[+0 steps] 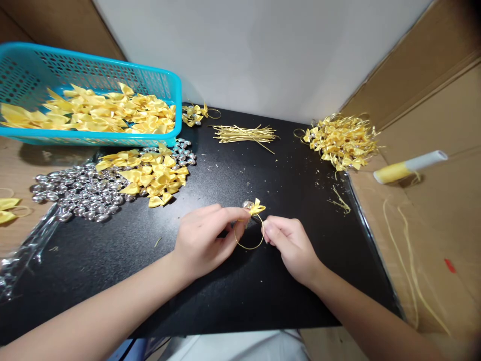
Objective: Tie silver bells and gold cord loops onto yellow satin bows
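Note:
A small yellow ribbon bow (257,206) with a shiny silver bead (247,204) beside it is pinched between the thumb and fingers of my left hand (210,233). From the bow hangs a round loop of thin gold cord (248,247). My right hand (291,243) is closed in a pinch at the right side of this loop; its fingertips partly hide the cord there. Both hands are low over the black tabletop (225,291). To the left lie loose yellow bows (158,175) on a spread of silver beads (90,193).
A blue basket (179,100) full of yellow bows stands at the back left. Cut gold cords (244,134) lie behind my hands. A heap of bow-and-bead pieces (341,140) sits back right. A tube with yellow on it (409,168) lies on cardboard at the right.

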Tool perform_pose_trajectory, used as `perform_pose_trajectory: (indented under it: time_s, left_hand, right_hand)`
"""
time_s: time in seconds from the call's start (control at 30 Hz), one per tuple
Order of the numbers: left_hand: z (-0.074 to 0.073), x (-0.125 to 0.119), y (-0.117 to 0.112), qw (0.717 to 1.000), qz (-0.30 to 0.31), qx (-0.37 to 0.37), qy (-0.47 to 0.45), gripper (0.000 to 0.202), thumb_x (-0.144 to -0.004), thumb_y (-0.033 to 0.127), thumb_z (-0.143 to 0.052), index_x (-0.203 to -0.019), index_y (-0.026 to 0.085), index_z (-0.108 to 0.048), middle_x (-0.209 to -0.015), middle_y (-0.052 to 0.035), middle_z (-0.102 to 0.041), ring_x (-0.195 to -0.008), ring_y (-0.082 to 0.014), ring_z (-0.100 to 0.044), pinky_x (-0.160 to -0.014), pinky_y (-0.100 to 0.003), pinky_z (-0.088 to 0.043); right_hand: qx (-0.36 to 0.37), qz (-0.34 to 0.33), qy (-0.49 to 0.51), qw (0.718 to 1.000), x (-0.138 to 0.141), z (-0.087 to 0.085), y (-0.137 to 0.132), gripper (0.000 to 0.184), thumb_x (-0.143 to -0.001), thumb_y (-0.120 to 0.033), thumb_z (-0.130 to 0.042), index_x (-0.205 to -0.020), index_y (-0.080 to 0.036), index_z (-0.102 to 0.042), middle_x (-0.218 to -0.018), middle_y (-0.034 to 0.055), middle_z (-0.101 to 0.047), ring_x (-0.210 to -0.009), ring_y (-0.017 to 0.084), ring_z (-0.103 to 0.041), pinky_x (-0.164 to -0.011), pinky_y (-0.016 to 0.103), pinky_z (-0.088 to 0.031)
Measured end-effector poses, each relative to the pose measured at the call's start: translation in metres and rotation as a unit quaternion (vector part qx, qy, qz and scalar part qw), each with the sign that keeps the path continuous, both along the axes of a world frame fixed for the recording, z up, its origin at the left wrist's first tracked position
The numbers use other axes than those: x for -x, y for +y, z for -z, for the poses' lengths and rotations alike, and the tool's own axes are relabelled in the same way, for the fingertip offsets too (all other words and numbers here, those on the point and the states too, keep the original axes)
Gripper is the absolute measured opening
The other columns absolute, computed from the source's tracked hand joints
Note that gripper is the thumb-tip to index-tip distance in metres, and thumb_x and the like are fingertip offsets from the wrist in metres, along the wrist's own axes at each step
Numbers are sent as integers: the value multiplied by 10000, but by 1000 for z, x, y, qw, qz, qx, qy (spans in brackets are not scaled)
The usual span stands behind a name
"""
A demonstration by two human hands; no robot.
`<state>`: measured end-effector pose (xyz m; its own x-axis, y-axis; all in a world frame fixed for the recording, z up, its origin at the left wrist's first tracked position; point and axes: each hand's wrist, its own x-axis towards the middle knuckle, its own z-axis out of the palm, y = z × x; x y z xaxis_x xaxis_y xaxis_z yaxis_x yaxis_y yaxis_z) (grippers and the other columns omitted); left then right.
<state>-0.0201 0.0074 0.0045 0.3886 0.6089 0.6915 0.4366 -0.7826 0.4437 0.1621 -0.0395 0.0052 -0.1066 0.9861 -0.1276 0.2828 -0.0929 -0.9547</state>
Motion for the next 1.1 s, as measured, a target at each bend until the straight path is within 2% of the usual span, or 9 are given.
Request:
perform_pose_trajectory:
  time_s: [0.17,0.4,0.57,0.73,1.1]
  left_hand:
    - [-4,0,-1,1000,9,25,-7,105,-822,111,-612,-862,209,-612,-721,27,-733,-553,-94,-657,-551,-184,-488]
    - [-2,1,0,1000,19,23,-5,110,-821,91,-606,-858,194,-593,-720,25,-720,-552,-88,-652,-557,-181,-489]
    - [-2,3,0,998,14,54,-26,139,-814,83,-621,-903,187,-595,-805,20,-735,-576,-68,-651,-567,-154,-498]
    - [-4,2,-1,995,5,93,-42,134,-818,96,-632,-913,181,-591,-780,29,-724,-560,-60,-645,-534,-139,-483]
    - [-3,1,-2,998,16,59,-30,159,-802,82,-627,-905,202,-608,-809,11,-751,-550,-77,-647,-530,-168,-491]
  right_hand:
    - [2,5,0,1000,0,2,0,476,-923,-500,-454,-569,-191,-379,-560,-40,-323,-560,100,-328,-553,275,-245]
    - [6,5,-3,1000,0,2,0,467,-922,-485,-467,-571,-193,-370,-568,-38,-330,-569,102,-338,-558,272,-251]
    - [-3,0,-11,1000,-1,1,0,462,-927,-466,-464,-570,-193,-361,-561,-39,-325,-568,102,-336,-558,269,-250]
    - [-16,-2,-17,1000,-1,0,0,469,-932,-468,-458,-566,-195,-348,-547,-45,-304,-547,97,-312,-544,269,-239]
    - [-11,-6,-15,1000,0,-1,0,459,-931,-495,-435,-588,-193,-396,-562,-34,-337,-565,106,-338,-546,268,-253]
